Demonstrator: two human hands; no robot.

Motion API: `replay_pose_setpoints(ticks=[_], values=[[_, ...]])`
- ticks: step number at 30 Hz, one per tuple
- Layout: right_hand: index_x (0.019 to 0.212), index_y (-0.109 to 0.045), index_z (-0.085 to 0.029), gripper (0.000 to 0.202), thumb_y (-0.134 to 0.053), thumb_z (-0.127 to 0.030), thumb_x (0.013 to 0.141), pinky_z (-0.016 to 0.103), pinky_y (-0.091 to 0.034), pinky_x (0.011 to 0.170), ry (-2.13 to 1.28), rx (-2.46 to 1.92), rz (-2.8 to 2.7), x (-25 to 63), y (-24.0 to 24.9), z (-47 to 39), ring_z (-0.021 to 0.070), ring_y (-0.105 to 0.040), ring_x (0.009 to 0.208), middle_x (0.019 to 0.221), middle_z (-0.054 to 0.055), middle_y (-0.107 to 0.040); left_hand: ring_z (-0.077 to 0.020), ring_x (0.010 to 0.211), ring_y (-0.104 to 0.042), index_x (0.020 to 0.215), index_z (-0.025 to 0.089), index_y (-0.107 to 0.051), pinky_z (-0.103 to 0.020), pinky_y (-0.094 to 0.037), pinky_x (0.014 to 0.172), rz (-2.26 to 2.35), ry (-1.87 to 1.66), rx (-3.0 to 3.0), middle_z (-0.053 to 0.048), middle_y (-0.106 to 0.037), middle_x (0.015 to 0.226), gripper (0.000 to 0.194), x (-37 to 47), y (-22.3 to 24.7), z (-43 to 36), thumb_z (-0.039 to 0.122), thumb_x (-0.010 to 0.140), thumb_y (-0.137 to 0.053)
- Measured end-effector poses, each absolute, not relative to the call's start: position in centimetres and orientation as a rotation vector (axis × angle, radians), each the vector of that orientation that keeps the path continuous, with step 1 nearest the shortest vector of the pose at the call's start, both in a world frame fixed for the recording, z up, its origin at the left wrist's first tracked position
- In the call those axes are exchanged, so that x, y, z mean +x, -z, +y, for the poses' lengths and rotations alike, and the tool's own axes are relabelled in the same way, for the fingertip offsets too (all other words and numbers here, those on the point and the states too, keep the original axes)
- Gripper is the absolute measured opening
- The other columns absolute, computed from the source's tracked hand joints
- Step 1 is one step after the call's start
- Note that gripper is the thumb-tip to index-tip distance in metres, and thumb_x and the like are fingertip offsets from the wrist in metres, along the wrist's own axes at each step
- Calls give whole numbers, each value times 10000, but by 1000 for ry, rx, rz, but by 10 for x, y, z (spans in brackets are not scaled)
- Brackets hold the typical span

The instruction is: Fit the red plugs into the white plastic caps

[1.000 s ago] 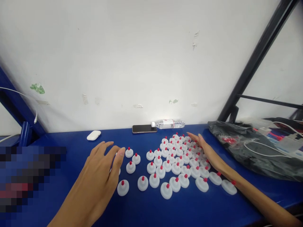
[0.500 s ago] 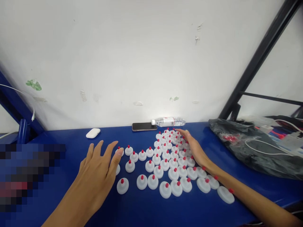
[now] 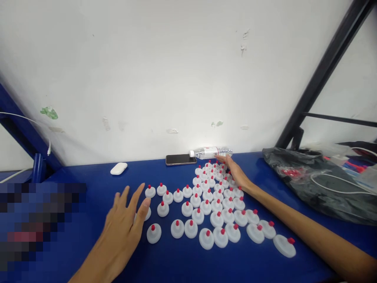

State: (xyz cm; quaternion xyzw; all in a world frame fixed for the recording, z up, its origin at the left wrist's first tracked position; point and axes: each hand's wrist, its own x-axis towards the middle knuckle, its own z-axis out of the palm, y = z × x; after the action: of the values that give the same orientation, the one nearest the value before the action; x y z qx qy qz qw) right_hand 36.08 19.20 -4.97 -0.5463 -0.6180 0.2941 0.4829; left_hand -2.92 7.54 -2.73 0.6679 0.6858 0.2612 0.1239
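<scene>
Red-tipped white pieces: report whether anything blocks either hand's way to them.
Nothing visible does. The left hand is beside the leftmost white pieces, and the right hand is at their far right edge. The phone and bottle lie beyond, by the wall.

The left hand [image 3: 122,228] is spread wide with its back up, and its thumb [image 3: 143,211] sticks out beside the fingers [image 3: 125,194]. Its wrist [image 3: 96,261] is just behind it. The right hand [image 3: 235,175] reaches farther forward, stretched out, with its bare arm [image 3: 294,216] slanting back behind it.
</scene>
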Motion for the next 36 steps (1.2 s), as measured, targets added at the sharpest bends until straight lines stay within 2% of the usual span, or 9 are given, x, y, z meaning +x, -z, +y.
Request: replay_pose_setpoints(ticks=[2,5,9,18,21,25,30,36], values=[[1409,-680,-299,732,-266,-774,1036,573,-231,1290,-729,-1320,-1533,351,47,193,300,-487,1493,1518,76,-634,-372,1648,-101,1632,311,-387,-663,-248,1265,1908,-795,1953,-109,-283,1752,772,-19,34,68,744,1014,-227],[1373,-717,-337,739,-257,-794,1018,578,-213,1297,-733,-1315,-1561,340,42,194,329,-482,1494,1496,40,-655,-375,1648,-111,1628,362,-378,-665,-330,1231,1775,-847,1984,-67,-179,1787,721,-1,36,63,722,1004,-380],[1338,-746,-335,746,-261,-799,1012,589,-235,1285,-741,-1301,-1589,333,38,193,354,-508,1467,1467,39,-677,-388,1636,-168,1647,318,-353,-677,-294,1242,1622,-783,1997,-118,-118,1794,726,28,29,76,694,1025,-367],[1311,-759,-345,740,-226,-773,1030,545,-256,1281,-727,-1292,-1624,335,34,191,317,-552,1417,1379,7,-732,-384,1634,-182,1654,271,-333,-661,-282,1250,1421,-756,2071,-176,-91,1787,718,87,26,112,667,1058,-283],[1306,-763,-340,711,-232,-737,1049,526,-268,1277,-722,-1294,-1626,336,35,192,312,-551,1420,1399,2,-720,-350,1649,-131,1656,260,-319,-660,-250,1262,1397,-795,2073,-177,-125,1780,707,86,24,113,650,1069,-259],[1282,-776,-336,687,-254,-719,1054,523,-263,1280,-718,-1301,-1612,337,35,193,317,-552,1423,1397,4,-720,-334,1649,-136,1661,279,-290,-679,-211,1271,1378,-860,2062,-143,-185,1772,686,78,18,114,632,1075,-245],[1286,-771,-340,692,-243,-723,1054,532,-271,1272,-717,-1303,-1611,337,34,191,313,-553,1415,1380,6,-730,-283,1646,-159,1662,219,-289,-583,-177,1315,1331,-918,2014,-136,-252,1754,720,73,16,123,630,1076,-210],[1268,-774,-326,687,-235,-703,1072,526,-274,1266,-727,-1293,-1641,337,35,191,300,-571,1391,1384,31,-725,-274,1635,-218,1650,211,-322,-549,-168,1328,1262,-939,1957,-124,-293,1748,737,67,18,136,652,1067,-230]])
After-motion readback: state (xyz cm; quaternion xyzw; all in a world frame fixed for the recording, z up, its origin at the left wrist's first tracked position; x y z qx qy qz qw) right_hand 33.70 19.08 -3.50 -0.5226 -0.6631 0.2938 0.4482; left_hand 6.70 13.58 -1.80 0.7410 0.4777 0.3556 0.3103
